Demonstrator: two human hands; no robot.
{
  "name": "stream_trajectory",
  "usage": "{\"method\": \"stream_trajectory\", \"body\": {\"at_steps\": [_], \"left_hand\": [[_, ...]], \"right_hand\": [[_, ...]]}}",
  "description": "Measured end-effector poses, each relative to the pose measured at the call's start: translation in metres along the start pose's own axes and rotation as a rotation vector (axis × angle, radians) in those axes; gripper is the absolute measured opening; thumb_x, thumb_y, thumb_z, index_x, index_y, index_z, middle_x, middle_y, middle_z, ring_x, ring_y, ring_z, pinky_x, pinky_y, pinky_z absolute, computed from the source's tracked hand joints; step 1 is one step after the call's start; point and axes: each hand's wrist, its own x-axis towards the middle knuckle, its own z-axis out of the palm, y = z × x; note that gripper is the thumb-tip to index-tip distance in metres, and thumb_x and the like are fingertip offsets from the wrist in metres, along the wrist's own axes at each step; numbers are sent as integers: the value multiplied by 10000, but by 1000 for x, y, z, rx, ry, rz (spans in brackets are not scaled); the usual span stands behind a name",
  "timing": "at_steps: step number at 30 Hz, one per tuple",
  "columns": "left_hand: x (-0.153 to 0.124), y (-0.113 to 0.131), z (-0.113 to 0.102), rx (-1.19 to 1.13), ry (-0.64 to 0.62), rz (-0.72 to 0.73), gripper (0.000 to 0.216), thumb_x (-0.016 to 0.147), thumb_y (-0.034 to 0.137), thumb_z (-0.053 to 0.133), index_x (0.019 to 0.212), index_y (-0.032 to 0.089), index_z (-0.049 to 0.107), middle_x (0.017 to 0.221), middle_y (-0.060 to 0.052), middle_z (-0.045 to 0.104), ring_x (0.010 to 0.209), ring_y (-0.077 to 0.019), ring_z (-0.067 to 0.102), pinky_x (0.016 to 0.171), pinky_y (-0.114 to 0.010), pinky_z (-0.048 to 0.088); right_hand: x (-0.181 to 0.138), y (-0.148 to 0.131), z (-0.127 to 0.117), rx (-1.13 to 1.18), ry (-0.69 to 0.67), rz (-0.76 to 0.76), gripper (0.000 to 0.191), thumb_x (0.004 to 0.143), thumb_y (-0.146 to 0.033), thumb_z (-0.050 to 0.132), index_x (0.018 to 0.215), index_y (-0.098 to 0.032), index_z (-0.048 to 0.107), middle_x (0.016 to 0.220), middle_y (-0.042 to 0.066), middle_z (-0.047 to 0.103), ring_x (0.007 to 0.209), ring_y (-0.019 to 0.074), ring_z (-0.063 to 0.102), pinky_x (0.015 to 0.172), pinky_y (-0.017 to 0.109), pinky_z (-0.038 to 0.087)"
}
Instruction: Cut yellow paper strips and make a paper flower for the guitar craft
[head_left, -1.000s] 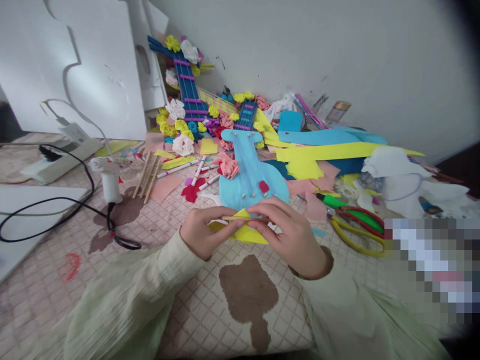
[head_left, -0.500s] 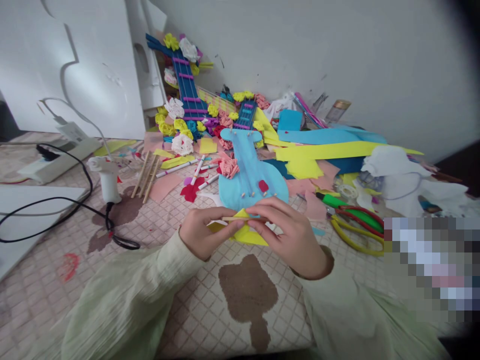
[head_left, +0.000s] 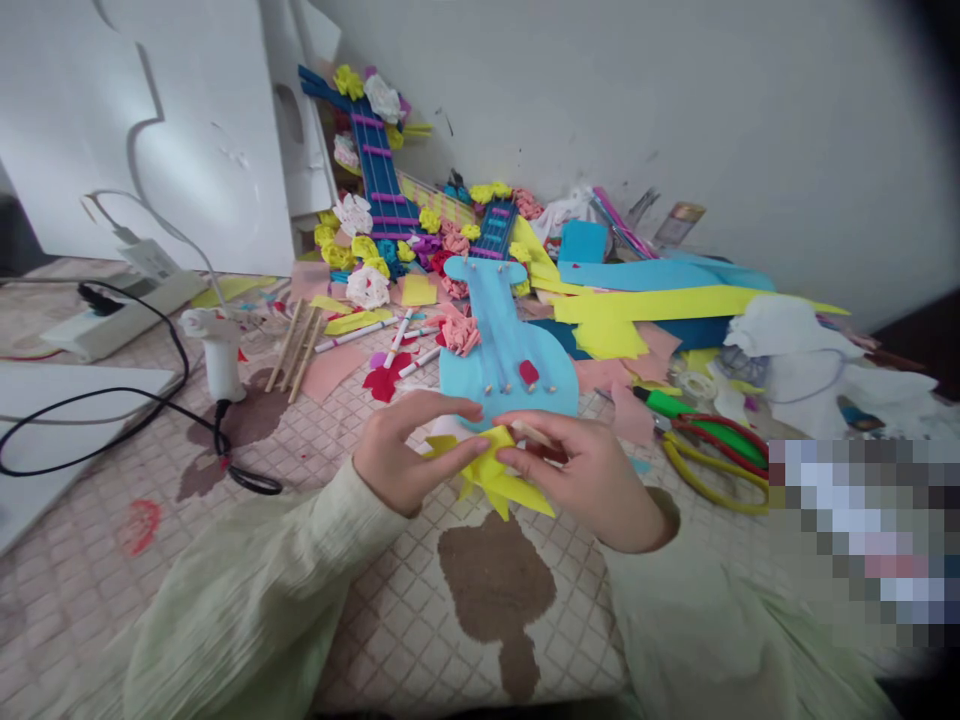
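Note:
Both my hands meet over the patterned floor mat (head_left: 352,620), pinching a crumpled piece of yellow paper (head_left: 499,475). My left hand (head_left: 405,455) grips its left side with thumb and fingers closed. My right hand (head_left: 592,475) pinches the right side and also holds a thin wooden stick (head_left: 534,433) between its fingers. Just beyond the hands lies a light blue paper guitar (head_left: 499,345) with small sticks and a red piece on its body.
Scissors with red and yellow handles (head_left: 712,455) and a green marker (head_left: 664,403) lie to the right. A white glue gun (head_left: 219,355) with a black cable, a power strip (head_left: 112,315), wooden sticks (head_left: 296,345), pens and paper flowers (head_left: 367,285) crowd the back. Long yellow and blue paper strips (head_left: 675,295) lie by the wall.
The yellow paper has been crumpled and twisted from a flat folded shape. The stick has swung out of it and now sits in my right fingers. My hands shifted slightly lower.

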Motion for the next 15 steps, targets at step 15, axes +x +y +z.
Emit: {"method": "stream_trajectory", "body": {"at_steps": [15], "left_hand": [[-1,18,-5,-110,36,323,179,680,167,667,858,176,648,753,-38,584,715,-140,551,632,-301,472]], "right_hand": [[0,-1,9,-126,-94,12,169,747,-181,594,907,-179,649,810,10,702,646,134,634,589,220,488]]}}
